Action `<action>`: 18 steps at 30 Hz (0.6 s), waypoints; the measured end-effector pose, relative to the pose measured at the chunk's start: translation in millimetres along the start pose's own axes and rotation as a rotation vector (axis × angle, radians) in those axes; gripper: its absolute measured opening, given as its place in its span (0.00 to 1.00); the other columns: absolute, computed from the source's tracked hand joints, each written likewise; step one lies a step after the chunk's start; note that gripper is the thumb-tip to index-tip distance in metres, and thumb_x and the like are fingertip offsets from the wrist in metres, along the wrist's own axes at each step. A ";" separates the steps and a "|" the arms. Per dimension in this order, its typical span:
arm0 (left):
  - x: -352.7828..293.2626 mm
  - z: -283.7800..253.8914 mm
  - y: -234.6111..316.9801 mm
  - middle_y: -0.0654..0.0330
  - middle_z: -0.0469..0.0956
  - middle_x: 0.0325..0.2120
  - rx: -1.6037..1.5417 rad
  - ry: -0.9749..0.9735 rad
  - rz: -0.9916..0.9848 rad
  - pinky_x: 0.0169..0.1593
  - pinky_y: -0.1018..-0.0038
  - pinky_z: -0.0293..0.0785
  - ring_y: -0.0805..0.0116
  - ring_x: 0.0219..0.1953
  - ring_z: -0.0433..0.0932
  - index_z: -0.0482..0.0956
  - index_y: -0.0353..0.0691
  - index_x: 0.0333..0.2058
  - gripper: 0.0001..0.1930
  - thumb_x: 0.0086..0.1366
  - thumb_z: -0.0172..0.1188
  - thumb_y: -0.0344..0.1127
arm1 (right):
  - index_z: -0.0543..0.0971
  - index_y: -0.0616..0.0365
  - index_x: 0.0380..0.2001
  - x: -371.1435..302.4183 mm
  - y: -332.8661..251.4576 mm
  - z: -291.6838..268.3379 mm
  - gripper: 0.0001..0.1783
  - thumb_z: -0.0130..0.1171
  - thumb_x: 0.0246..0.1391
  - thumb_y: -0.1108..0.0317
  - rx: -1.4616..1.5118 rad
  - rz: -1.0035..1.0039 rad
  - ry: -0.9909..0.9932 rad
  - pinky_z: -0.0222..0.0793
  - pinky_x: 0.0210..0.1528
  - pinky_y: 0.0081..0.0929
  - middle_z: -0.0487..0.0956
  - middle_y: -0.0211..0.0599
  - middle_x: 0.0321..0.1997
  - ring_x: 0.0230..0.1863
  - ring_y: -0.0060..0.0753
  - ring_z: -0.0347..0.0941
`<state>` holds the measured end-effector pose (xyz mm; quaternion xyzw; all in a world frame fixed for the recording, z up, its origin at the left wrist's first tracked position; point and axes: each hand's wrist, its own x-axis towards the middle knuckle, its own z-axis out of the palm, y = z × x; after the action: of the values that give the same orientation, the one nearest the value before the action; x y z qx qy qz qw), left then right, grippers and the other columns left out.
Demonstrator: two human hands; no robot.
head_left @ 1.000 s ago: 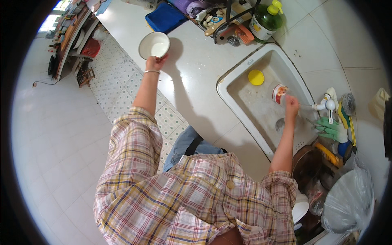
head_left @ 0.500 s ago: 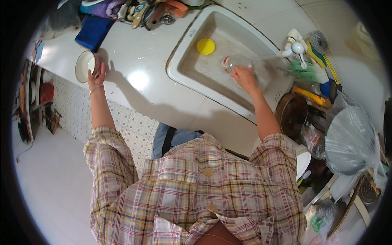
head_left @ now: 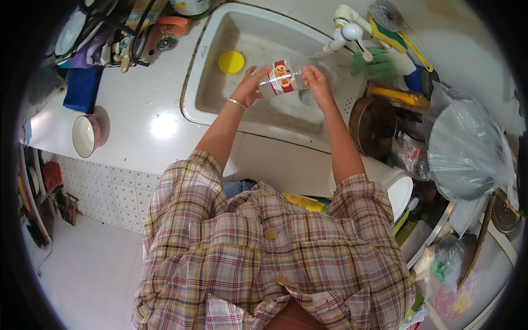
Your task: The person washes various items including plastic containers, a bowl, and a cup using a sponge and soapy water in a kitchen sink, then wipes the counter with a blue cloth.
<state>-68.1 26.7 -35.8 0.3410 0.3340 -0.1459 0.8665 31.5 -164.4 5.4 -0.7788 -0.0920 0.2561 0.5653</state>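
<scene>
Over the sink (head_left: 193, 91) I hold a clear plastic jar (head_left: 273, 85) with a red and cream label, lying on its side. My left hand (head_left: 248, 89) has its fingers round the jar's left end. At the right end my right hand (head_left: 317, 85) is closed on the jar, its fingertips partly hidden. A round yellow lid (head_left: 231, 62) lies on the sink floor, beyond my left hand. Away on the counter at the left stands a bowl (head_left: 84, 136), white inside and pinkish outside, with neither hand on it.
A white faucet (head_left: 350, 33) stands at the sink's far right, beside green gloves (head_left: 379, 65) and a steel scourer (head_left: 386, 15). A dark lidded pan (head_left: 374, 126) and a plastic-covered bowl (head_left: 467, 146) crowd the right. A blue cloth (head_left: 82, 89) lies on the left counter (head_left: 140, 104).
My left hand has let go of the bowl on the counter and moved right to the jar. My right hand still holds the jar. The view has shifted to the right.
</scene>
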 end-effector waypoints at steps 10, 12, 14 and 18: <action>21.8 104.5 0.1 0.40 0.60 0.53 1.108 0.107 0.785 0.59 0.59 0.58 0.47 0.57 0.58 0.54 0.38 0.59 0.54 0.35 0.71 0.52 | 0.71 0.52 0.26 2.0 88.8 -46.5 0.20 0.39 0.64 0.52 0.961 0.475 0.413 0.59 0.27 0.15 0.65 0.24 0.18 0.20 0.19 0.59; 14.9 92.8 10.1 0.39 0.60 0.53 1.281 0.156 0.721 0.59 0.59 0.59 0.46 0.57 0.59 0.55 0.38 0.59 0.53 0.36 0.71 0.54 | 0.72 0.51 0.28 1.4 47.1 3.3 0.15 0.40 0.64 0.58 1.086 0.573 0.380 0.60 0.23 0.18 0.66 0.22 0.18 0.19 0.18 0.60; 18.8 106.4 17.0 0.38 0.60 0.52 1.327 0.214 0.716 0.58 0.58 0.60 0.46 0.57 0.60 0.56 0.38 0.59 0.53 0.37 0.70 0.57 | 0.72 0.51 0.27 8.2 99.2 -20.3 0.14 0.41 0.63 0.59 1.239 0.485 0.105 0.59 0.20 0.20 0.65 0.21 0.17 0.17 0.17 0.60; 23.1 79.8 29.5 0.36 0.62 0.51 1.247 0.375 0.601 0.55 0.56 0.64 0.45 0.54 0.63 0.57 0.38 0.58 0.53 0.37 0.69 0.63 | 0.71 0.53 0.24 42.3 89.5 -7.4 0.13 0.46 0.59 0.58 0.953 0.620 0.092 0.58 0.18 0.22 0.64 0.22 0.15 0.15 0.19 0.60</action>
<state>1.3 -7.5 6.5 0.8693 0.2233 -0.0036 0.4409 58.2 -183.0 -88.3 -0.4384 0.2912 0.3892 0.7560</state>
